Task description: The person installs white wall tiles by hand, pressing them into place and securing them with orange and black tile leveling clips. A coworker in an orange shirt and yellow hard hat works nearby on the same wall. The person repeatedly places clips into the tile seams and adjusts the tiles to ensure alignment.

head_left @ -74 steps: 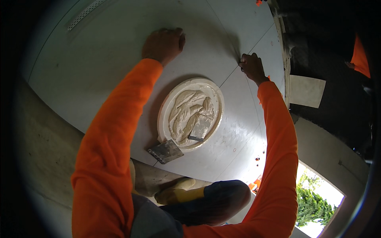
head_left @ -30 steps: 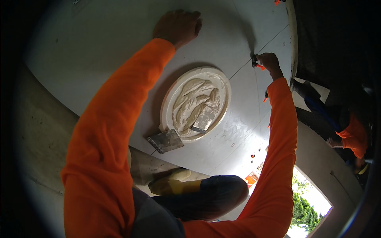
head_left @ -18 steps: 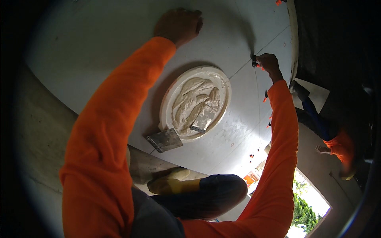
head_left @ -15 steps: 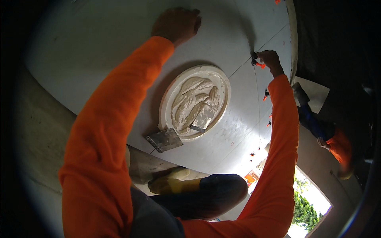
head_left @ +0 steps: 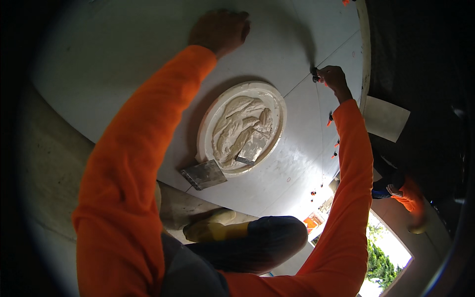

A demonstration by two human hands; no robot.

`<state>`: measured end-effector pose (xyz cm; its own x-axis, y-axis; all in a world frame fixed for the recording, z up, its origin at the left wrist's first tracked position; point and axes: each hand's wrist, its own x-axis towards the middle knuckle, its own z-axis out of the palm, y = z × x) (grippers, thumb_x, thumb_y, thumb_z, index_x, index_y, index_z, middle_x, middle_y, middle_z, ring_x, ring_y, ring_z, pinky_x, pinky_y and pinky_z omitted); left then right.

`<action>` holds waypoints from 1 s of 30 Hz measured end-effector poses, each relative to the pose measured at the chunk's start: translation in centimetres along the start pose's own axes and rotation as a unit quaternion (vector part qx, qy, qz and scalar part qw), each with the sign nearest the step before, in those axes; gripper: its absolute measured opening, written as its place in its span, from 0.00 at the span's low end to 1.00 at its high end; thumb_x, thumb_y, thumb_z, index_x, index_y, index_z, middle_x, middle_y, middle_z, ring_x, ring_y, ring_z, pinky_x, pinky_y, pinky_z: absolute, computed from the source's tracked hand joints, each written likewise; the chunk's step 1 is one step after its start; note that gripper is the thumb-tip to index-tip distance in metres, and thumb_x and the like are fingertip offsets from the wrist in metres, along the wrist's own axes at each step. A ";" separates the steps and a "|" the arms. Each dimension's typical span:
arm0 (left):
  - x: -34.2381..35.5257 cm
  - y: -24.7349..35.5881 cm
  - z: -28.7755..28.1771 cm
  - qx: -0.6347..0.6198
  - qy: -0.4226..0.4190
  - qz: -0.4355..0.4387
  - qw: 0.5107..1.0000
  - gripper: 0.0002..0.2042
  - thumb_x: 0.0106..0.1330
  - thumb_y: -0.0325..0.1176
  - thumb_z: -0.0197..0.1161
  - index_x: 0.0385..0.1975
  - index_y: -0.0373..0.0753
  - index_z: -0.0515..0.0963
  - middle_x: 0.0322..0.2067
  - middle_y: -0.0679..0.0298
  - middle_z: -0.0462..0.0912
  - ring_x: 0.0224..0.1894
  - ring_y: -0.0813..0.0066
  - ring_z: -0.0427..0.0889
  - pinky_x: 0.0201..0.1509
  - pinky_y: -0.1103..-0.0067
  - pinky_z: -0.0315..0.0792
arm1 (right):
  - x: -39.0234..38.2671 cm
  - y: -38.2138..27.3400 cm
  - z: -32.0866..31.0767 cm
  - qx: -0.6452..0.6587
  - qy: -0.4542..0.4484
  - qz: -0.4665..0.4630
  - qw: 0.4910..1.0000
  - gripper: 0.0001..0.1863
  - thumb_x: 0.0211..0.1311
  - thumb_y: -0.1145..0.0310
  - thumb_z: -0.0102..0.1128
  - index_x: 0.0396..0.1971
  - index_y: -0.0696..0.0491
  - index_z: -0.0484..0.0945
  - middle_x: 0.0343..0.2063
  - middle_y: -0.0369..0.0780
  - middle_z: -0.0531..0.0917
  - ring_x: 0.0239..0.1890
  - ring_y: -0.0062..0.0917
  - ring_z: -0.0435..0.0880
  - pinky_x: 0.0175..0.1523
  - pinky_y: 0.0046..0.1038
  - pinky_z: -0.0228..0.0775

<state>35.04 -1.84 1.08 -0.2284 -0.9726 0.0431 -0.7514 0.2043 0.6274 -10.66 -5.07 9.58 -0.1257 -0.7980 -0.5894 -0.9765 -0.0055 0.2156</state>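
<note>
My right hand (head_left: 333, 79) is closed, its fingertips pinching a small black-and-orange tile levelling spacer (head_left: 314, 74) where thin seams between large pale tiles (head_left: 302, 114) meet. Farther left, my left hand (head_left: 220, 31) is curled into a fist against the tile surface, with nothing visible in it. Between my arms sits a round white tub (head_left: 280, 111) of thick off-white paste (head_left: 232, 119). A flat metal blade (head_left: 253, 146) lies in the paste, and a second square metal blade (head_left: 203, 174) juts out at the tub's near left rim.
More black-and-orange spacers (head_left: 330, 119) line the seam toward the bright opening (head_left: 383, 252) at lower right. My bent knee (head_left: 282, 242) is near the tiles' near edge. Another person in an orange top (head_left: 410, 195) is at the right, past a loose pale sheet (head_left: 387, 118).
My right hand has shifted slightly left and down at the spacer, hiding more of its orange part. The other person has moved away from the pale sheet. My left hand stays put.
</note>
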 end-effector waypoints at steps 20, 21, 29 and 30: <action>0.0 0.0 0.0 0.028 -0.015 -0.012 0.999 0.14 0.78 0.45 0.54 0.44 0.46 0.83 0.40 0.57 0.90 0.47 0.55 0.89 0.53 0.56 0.82 | -0.8 0.4 0.8 0.218 0.014 0.025 0.975 0.09 0.55 0.72 0.73 0.35 0.58 0.90 0.31 0.42 0.91 0.29 0.25 0.88 0.40 0.29 0.78; 0.0 -0.1 -0.1 0.021 -0.007 -0.011 1.000 0.14 0.78 0.46 0.54 0.45 0.46 0.83 0.40 0.57 0.91 0.47 0.55 0.89 0.53 0.56 0.82 | -0.7 0.5 0.7 0.212 0.007 0.031 0.977 0.09 0.57 0.71 0.72 0.36 0.57 0.90 0.32 0.42 0.92 0.30 0.26 0.89 0.41 0.29 0.80; -0.2 0.2 -0.3 0.029 -0.025 -0.013 0.999 0.15 0.80 0.47 0.52 0.48 0.46 0.83 0.42 0.56 0.91 0.49 0.55 0.89 0.56 0.56 0.82 | 2.2 2.2 -0.1 -0.035 -0.033 -0.032 0.998 0.13 0.62 0.66 0.69 0.46 0.47 0.92 0.35 0.38 0.92 0.40 0.32 0.92 0.48 0.34 0.83; -0.2 0.2 -0.3 0.027 -0.020 -0.011 0.999 0.16 0.80 0.47 0.52 0.48 0.45 0.83 0.42 0.56 0.91 0.49 0.55 0.89 0.56 0.56 0.82 | 2.2 1.9 0.0 -0.032 -0.021 -0.026 0.999 0.12 0.64 0.65 0.68 0.45 0.47 0.91 0.35 0.38 0.92 0.40 0.32 0.92 0.47 0.34 0.84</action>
<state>35.15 -1.63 1.39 -0.2356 -0.9719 -0.0017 -0.7886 0.1901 0.5848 -12.83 -6.81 8.75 -0.0834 -0.7696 -0.6331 -0.9687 -0.0864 0.2326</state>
